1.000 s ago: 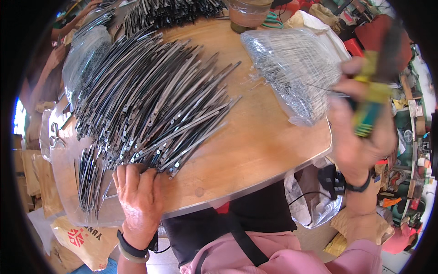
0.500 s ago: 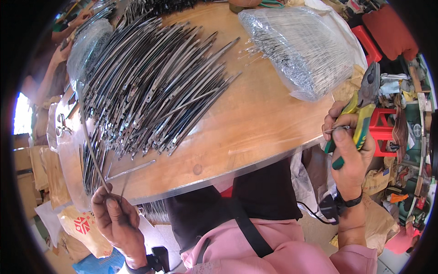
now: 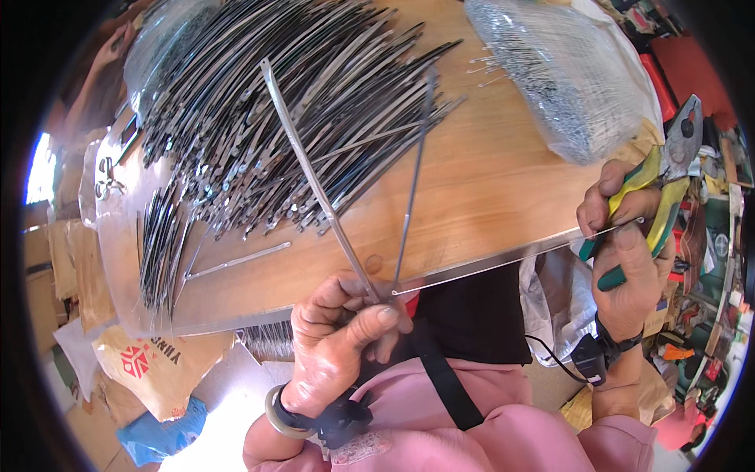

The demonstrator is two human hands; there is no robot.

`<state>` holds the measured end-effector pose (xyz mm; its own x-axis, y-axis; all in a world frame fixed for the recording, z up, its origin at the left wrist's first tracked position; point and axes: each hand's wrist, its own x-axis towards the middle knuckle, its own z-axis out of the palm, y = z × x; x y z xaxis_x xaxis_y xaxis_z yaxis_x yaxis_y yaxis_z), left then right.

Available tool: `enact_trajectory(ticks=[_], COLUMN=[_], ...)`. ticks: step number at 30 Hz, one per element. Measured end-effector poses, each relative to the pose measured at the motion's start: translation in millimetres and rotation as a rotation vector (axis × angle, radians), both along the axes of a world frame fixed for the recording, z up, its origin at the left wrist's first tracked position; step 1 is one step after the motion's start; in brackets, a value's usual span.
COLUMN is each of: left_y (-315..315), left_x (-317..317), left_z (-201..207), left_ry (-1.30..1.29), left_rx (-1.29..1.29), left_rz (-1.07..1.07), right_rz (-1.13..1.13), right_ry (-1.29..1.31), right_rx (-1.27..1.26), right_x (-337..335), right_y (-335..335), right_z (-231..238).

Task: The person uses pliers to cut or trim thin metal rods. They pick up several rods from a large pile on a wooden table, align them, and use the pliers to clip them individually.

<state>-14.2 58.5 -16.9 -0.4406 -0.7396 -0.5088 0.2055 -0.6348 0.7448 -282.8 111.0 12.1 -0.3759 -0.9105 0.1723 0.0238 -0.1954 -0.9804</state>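
Note:
My left hand [image 3: 334, 346] is closed at the near edge of the round wooden table. A long pale metal strip [image 3: 307, 165] rises from its fingers, tilted up to the left. A thinner dark metal strip [image 3: 412, 181] stands up from the same fingertips, leaning right. My right hand [image 3: 633, 275], farther right, grips pliers [image 3: 681, 145] with yellow and green handles, jaws pointing up and away. Between its thumb and fingers it also pinches a thin looped wire [image 3: 495, 261]. The wire stretches across to the left fingertips, where its other end meets the strips.
A large heap of dark metal strips [image 3: 236, 134] covers the left of the table [image 3: 472, 204]. A clear plastic bag of thin wires [image 3: 574, 86] lies at the far right. Scissors [image 3: 108, 179] rest at the left. Another person's arm [image 3: 98, 75] shows at the far left.
My left hand has moved right and up with the metal strips, coming closer to my right hand. The wire now spans both hands. My right hand, still with the pliers, has shifted slightly right.

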Motion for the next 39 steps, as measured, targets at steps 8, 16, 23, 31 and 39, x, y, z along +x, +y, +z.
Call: enact_trajectory(ticks=[8, 16, 23, 31, 39], left_y=[-3.2, -18.9, -17.7, -16.5, -11.1], left_x=[5.1, 1.6, -3.3, -1.7, 2.9], left_z=[-9.7, -5.7, -6.8, 1.6, 4.9], left_ry=[-0.295, -0.195, -0.243, -0.307, -0.258], left_rx=[-0.539, -0.043, -0.077, 0.006, -0.001], left_rz=[-0.370, -0.450, -0.482, -0.559, -0.459], right_rz=[0.168, 0.212, 0.313, 0.344, 0.447], right_ry=[0.323, -0.214, 0.314, 1.024, 1.074], right_rx=[0.163, 0.339, 0.226, 0.008, -0.103], right_x=[39.1, 45.4, 28.6, 24.8, 21.3], right_y=[1.9, -5.7, -6.8, -20.5, -27.8], right_z=[-32.9, -44.5, -44.5, -21.7, -35.4])
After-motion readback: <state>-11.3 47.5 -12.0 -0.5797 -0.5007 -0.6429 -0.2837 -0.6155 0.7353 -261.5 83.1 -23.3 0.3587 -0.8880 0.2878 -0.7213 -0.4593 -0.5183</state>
